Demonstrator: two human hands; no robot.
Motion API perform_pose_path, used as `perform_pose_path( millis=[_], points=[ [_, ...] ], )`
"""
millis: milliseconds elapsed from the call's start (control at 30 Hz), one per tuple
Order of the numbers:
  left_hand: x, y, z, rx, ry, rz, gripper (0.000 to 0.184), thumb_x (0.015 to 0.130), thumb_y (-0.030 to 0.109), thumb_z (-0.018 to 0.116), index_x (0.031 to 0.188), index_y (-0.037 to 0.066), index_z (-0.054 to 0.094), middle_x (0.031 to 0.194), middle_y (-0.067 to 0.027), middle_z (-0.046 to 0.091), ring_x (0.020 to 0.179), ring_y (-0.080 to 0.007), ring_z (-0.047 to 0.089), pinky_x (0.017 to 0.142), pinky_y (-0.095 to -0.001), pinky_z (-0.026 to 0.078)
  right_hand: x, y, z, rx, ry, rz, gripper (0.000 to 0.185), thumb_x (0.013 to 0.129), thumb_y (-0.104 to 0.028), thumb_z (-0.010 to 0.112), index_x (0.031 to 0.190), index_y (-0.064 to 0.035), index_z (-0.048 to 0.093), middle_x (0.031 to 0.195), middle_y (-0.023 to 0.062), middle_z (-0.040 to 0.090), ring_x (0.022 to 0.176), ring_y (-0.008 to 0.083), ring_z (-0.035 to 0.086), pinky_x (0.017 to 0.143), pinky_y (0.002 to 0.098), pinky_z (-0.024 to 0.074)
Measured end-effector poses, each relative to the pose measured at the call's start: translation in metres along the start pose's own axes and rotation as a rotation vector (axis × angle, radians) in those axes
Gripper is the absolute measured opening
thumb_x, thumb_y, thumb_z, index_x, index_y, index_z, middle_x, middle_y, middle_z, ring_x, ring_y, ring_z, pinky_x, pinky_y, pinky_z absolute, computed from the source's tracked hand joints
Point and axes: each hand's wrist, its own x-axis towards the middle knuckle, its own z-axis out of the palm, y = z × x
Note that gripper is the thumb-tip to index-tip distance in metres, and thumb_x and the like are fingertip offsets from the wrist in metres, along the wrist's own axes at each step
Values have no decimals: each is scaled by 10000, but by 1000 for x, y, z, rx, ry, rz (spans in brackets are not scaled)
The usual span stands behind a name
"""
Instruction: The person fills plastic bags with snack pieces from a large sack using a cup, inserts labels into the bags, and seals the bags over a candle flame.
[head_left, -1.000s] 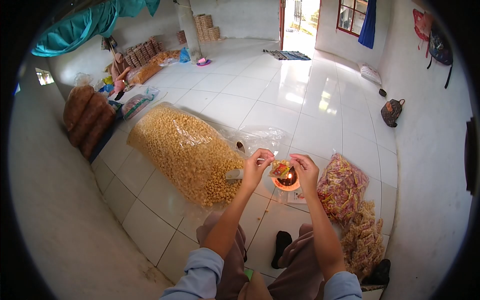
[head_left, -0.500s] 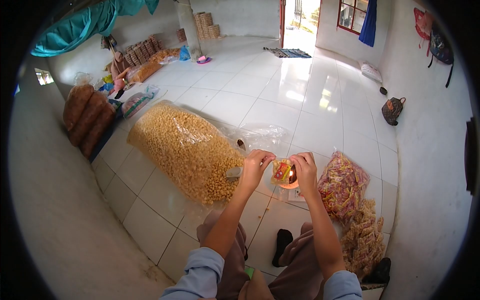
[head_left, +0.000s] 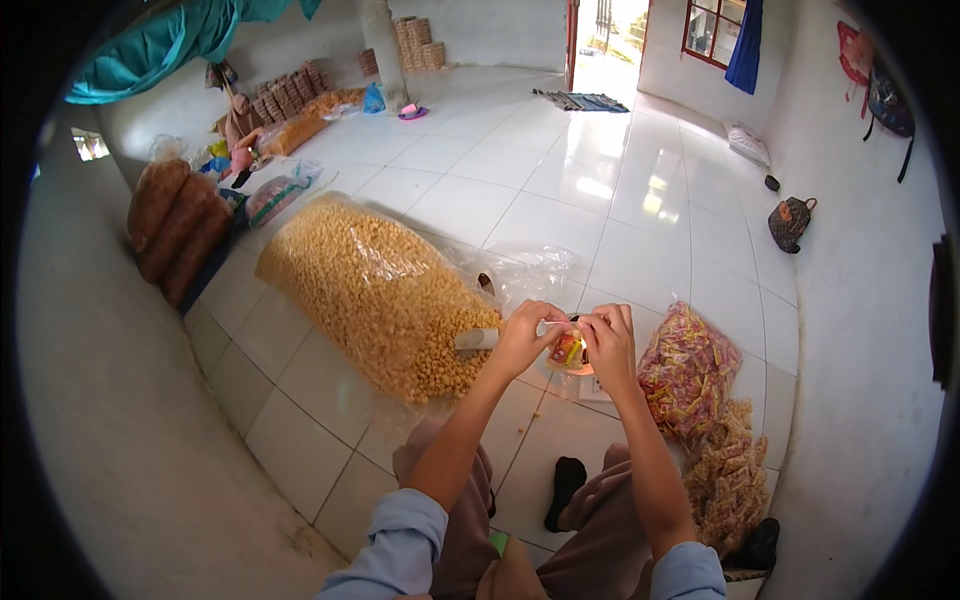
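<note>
My left hand [head_left: 527, 338] and my right hand [head_left: 608, 342] pinch the top edge of a small clear snack packet [head_left: 566, 350] between them. Through its plastic a red and yellow label shows. Close behind the packet, by my right fingers, a small flame [head_left: 585, 344] glows; what it burns on is mostly hidden. To the left of my left hand, a white scoop [head_left: 478, 339] lies at the mouth of a large clear bag of yellow snack pieces [head_left: 365, 290]. Right of my right hand sits a bag of red and yellow packets [head_left: 688, 370].
A heap of filled packets [head_left: 728, 480] lies on the right by the wall. Brown sacks [head_left: 175, 230] lean at the left wall, and another person [head_left: 243, 130] sits farther back. Loose clear plastic [head_left: 535, 268] lies on the tiles beyond my hands. A backpack [head_left: 790, 223] rests at right.
My hands have drawn closer together along the packet's top edge, the left one shifting slightly right. The scoop shows more fully now. The view has tilted a little.
</note>
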Motion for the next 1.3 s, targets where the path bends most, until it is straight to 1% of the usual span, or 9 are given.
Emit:
perform_pose_path(
  millis=[167, 233, 267, 367, 433, 567, 767, 1233, 1300],
  points=[
    [0, -7, 10, -4, -78, -56, 126, 757, 134, 619, 832, 33, 621, 738, -55, 610, 746, -186, 557, 756, -288, 423, -7, 10, -3, 67, 52, 61, 68, 715, -96, 619, 753, -52, 584, 811, 50, 502, 805, 212, 466, 679, 305, 413],
    [-1, -14, 18, -232, -163, -295, 110, 777, 104, 598, 823, 6, 617, 763, -40, 623, 710, -116, 559, 672, -241, 434, -12, 17, -7, 429, -96, 356, 79, 747, -119, 610, 792, -55, 602, 810, 49, 533, 780, 164, 489, 687, 274, 415],
    [-2, -16, 20, -238, -173, -296, 110, 777, 104, 598, 823, 6, 617, 763, -40, 623, 710, -116, 559, 672, -241, 434, -15, 17, -7, 652, -155, 621, 119, 783, -137, 592, 843, -36, 611, 796, 38, 559, 744, 116, 510, 678, 244, 417],
    [0, -12, 21, -373, -236, -348, 119, 798, 93, 576, 828, -13, 620, 781, -31, 625, 701, -70, 549, 638, -209, 430, -21, 10, -17, 889, -170, 769, 170, 792, -153, 593, 882, -9, 606, 770, 24, 566, 708, 83, 521, 663, 221, 417],
    [-1, 0, 22, -417, -177, -316, 161, 766, 151, 615, 811, -1, 642, 667, -30, 607, 603, -55, 522, 552, -204, 414, -20, 8, -26, 931, -149, 815, 181, 794, -155, 593, 882, 2, 600, 773, 26, 568, 711, 86, 526, 659, 218, 420],
    [8, 19, 21, -359, -151, -308, 197, 748, 191, 637, 807, 2, 643, 659, -40, 609, 589, -69, 527, 544, -210, 418, -12, -10, -47, 1055, -65, 897, 194, 803, -163, 594, 881, 14, 597, 772, 38, 580, 709, 88, 537, 653, 209, 426],
    [26, 16, 31, -237, -249, -403, 152, 792, 134, 595, 837, -6, 633, 735, -32, 625, 675, -61, 548, 625, -202, 424, -14, 23, -35, 1083, -16, 974, 189, 801, -156, 597, 878, 17, 592, 775, 39, 582, 703, 95, 541, 661, 216, 432],
    [-66, -203, 175, -456, -210, -821, 228, 768, 217, 640, 837, 0, 642, 721, -30, 627, 658, -67, 553, 598, -213, 440, -145, 170, 118, 934, -93, 1459, 169, 777, -147, 613, 852, 4, 593, 794, 45, 601, 714, 95, 559, 651, 217, 445],
    [-72, -217, 183, -487, -251, -914, 184, 792, 165, 616, 874, 0, 628, 793, -27, 619, 738, -67, 549, 672, -210, 435, -158, 183, 133, 889, -89, 1470, 173, 772, -141, 613, 847, 13, 590, 786, 46, 602, 682, 85, 553, 621, 212, 440]
  ],
)
